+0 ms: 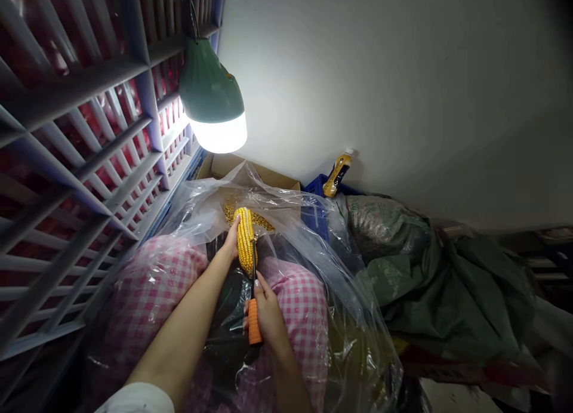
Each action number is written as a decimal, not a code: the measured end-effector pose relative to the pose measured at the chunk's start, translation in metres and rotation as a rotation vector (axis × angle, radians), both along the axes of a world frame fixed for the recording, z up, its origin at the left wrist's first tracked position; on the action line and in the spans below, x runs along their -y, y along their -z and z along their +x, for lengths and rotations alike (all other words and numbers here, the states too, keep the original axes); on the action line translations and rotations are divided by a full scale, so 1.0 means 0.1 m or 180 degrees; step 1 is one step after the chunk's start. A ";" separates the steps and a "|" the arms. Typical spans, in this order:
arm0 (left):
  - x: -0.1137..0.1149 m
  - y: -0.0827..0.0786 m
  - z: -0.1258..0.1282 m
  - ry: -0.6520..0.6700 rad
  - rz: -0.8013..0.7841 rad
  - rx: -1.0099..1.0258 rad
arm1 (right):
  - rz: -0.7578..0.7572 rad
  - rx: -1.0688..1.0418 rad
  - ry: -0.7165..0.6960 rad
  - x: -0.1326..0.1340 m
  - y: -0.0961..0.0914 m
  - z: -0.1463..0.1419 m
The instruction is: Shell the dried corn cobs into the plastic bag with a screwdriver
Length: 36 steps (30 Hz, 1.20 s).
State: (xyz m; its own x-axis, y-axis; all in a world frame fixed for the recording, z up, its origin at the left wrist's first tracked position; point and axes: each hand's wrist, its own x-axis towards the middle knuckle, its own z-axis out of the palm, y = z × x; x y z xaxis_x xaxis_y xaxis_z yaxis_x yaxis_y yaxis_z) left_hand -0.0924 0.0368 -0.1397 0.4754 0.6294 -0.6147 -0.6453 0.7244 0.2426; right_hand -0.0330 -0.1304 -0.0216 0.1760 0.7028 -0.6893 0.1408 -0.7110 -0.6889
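Note:
My left hand [231, 241] is closed round the left side of a yellow ear of corn [245, 246], which stands nearly upright over the plastic sheet. A narrow pale strip runs down the ear near its top. Lower and to the right, my right hand [265, 308] grips a tool with an orange ribbed handle [255, 322] and a thin dark metal shaft [255, 261]. The shaft lies along the ear's right side, its tip at the kernels; the tip's shape is too small to tell. Loose corn kernels [262, 221] lie behind the ear on clear plastic [295, 201].
Plastic covers my legs in pink checked cloth [299, 293]. A lit green lamp [212, 96] hangs beside stacked slatted crates [111, 156] on the left. Behind are a cardboard box [277, 175], a blue crate [316, 213] and a drink bottle [337, 173]. Green sacking [452, 293] lies right.

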 end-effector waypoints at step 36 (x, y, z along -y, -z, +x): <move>0.03 -0.04 -0.05 0.0111 0.0052 -0.0080 | 0.0257 0.1908 -0.2078 -0.35 -0.62 0.38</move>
State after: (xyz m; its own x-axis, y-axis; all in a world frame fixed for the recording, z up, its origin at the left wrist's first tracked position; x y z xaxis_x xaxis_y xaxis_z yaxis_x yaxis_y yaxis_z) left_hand -0.0976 0.0336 -0.1357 0.4817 0.6227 -0.6166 -0.6133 0.7421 0.2704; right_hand 0.0054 -0.0959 0.0407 0.0387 0.8316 -0.5540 0.8541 -0.3153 -0.4137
